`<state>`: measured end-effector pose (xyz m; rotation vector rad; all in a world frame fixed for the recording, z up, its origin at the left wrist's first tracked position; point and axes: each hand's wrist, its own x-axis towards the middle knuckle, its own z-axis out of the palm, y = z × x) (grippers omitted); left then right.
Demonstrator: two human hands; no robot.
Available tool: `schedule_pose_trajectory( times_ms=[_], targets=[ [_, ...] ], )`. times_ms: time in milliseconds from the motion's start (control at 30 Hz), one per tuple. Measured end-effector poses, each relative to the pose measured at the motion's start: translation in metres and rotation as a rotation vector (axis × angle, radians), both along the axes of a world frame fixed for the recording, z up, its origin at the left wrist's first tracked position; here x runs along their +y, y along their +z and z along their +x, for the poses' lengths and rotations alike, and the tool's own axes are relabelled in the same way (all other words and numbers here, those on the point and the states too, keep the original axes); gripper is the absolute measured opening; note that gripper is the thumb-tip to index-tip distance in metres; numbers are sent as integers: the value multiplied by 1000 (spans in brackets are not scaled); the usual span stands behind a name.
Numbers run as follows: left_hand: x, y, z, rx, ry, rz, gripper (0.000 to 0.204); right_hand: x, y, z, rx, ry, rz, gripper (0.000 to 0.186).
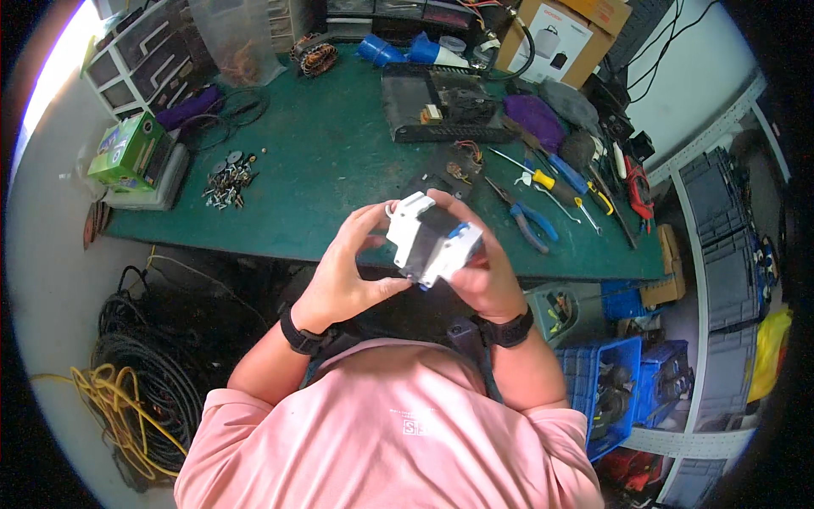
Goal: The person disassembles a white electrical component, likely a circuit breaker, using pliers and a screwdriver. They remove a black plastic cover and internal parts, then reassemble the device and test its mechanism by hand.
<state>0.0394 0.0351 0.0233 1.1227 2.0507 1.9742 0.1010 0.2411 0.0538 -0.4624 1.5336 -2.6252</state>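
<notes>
A boxy white and black device (431, 235) with small blue parts is held up between both hands near the front edge of the green bench. My left hand (352, 267) grips its left side, thumb at the lower corner. My right hand (483, 280) is closed on its right side, partly hidden behind it. Just behind the device lies a dark plate with coloured wires (462, 163). To its right are blue-handled pliers (530, 222), a yellow-handled screwdriver (538, 177) and other hand tools.
The green bench (322, 144) holds a pile of screws (229, 182), a green box (127, 153), a black metal tray (407, 102) and a cardboard box (560, 42). Coiled cables (136, 373) lie at lower left; blue crates (606, 390) and shelving (716, 288) are at right.
</notes>
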Motion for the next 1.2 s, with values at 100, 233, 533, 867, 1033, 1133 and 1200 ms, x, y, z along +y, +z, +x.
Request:
schedule_pose_trajectory(
  times_ms=[100, 233, 533, 867, 1033, 1133, 1200],
  targets=[
    [4, -6, -1, -98, -112, 141, 91, 1, -6, -6, -108, 124, -298, 81],
    [11, -14, -1, -115, -103, 156, 90, 3, -13, -10, -204, 157, -460, 78],
    [17, -2, 0, -176, -46, 134, 89, -4, -17, -10, -293, 171, -563, 76],
    [18, 3, -3, -276, -31, 235, 65, -10, -33, -10, -332, 237, -610, 66],
    [12, 13, -5, 118, 201, 32, 51, -9, -43, -13, -394, 206, -485, 55],
    [11, 18, -3, 162, 249, -23, 51, -9, -44, -10, -424, 47, -234, 50],
    [10, 15, -6, 265, 288, -33, 52, -4, -38, -6, -394, -52, -36, 49]
  ],
)
